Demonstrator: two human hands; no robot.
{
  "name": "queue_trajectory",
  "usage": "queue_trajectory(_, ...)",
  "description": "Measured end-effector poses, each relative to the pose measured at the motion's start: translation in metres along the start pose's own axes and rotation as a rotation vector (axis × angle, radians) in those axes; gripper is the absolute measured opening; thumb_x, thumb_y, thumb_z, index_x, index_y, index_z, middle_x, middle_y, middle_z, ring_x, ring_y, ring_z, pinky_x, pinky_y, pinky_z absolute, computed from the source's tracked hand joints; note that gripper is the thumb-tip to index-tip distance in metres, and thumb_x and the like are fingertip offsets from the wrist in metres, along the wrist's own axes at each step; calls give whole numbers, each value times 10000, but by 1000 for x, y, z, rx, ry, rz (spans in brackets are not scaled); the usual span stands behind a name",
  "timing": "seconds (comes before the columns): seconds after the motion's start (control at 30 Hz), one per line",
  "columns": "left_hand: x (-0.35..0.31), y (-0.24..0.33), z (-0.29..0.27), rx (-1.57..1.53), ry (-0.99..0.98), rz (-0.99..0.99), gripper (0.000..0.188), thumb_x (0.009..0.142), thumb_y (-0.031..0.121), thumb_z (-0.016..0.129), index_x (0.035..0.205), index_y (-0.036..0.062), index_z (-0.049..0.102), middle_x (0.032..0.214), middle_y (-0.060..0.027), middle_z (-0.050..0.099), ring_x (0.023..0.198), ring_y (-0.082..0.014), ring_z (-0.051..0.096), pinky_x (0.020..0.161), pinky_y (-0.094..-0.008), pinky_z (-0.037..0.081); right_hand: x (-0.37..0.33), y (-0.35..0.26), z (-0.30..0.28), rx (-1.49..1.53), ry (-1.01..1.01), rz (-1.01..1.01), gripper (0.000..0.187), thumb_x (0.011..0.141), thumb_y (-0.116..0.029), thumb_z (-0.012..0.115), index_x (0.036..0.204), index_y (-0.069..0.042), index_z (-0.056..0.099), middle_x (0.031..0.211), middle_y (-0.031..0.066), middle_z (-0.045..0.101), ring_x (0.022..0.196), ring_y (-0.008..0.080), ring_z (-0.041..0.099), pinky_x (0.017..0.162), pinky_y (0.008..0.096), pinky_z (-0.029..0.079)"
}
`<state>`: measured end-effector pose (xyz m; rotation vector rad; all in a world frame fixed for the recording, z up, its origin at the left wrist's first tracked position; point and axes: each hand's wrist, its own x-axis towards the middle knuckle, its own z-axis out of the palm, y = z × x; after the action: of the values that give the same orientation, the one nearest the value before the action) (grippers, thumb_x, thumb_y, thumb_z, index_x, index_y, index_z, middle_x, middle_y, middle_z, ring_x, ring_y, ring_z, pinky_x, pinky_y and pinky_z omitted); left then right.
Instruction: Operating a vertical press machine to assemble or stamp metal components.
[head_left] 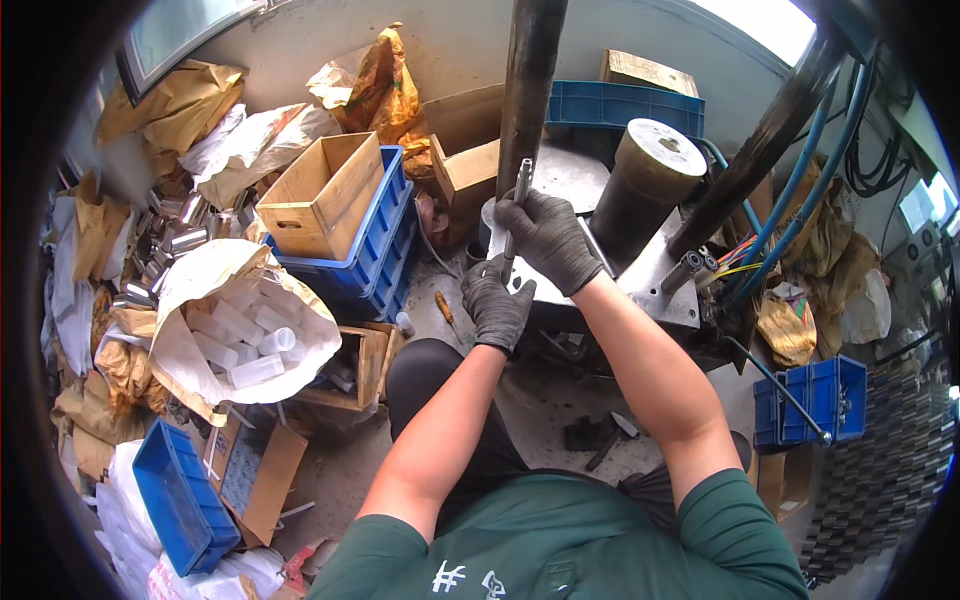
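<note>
The post (530, 60) rising behind and left of the dark cylinder (632, 195) is the largest hazard; a careless upward swing could knock the rod's tip against it; the metal plate (665, 290) under the cylinder has hard edges, so a slipping forearm or knuckle could scrape there; the metal rod (523, 180) itself, upright and slightly tilted to the cylinder's left, could slide through the smooth-looking gloves if the hold slackened, and drop toward the floor.

The right hand (545, 235), nearest the cylinder, is wrapped round the rod's middle; the left hand (495, 305), lower and further left of it, has fingers curled on the rod's lower end, thumb standing off; how firmly it squeezes, I cannot tell.

By material, the post is dark, round and scuffed; the cylinder is matt black with a pale, pitted flat top; the ribbed blue plastic crates (340, 280) stand well left of it; beyond them, a crumpled paper sack (205, 270) holds frosted, translucent tubes (255, 370); the rod is slim, grey and stepped to a narrower tip.
</note>
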<state>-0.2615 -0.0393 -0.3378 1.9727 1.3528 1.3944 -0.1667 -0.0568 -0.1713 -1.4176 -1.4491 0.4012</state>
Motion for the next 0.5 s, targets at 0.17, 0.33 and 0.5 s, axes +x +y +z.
queue_trajectory(0.17, 0, -16, 18, -10, 178, 82, 203, 882, 131, 792, 1076, 73, 777, 907, -132, 719, 858, -314, 687, 834, -457, 551, -9, -6, 2, 137, 4, -4, 242, 1037, -252, 684, 996, -18, 727, 788, 155, 724, 684, 244, 712, 676, 395, 564)
queue_trajectory(0.33, -8, -10, 22, -728, 11, -292, 259, 864, 95, 745, 1115, 87, 809, 1114, -130, 706, 1121, -319, 617, 984, -429, 507, -102, -17, -2, -294, -38, -422, 143, 942, -68, 719, 1076, -36, 684, 911, 195, 711, 786, 403, 727, 687, 464, 585)
queue_trajectory(0.5, -22, 32, -8, -276, -42, 183, 332, 733, 42, 790, 1059, 97, 815, 1186, -151, 714, 1197, -367, 603, 1040, -445, 499, -156, -16, -47, 91, 239, -192, 182, 1052, -132, 652, 1187, -31, 718, 993, 142, 762, 807, 219, 736, 719, 379, 578)
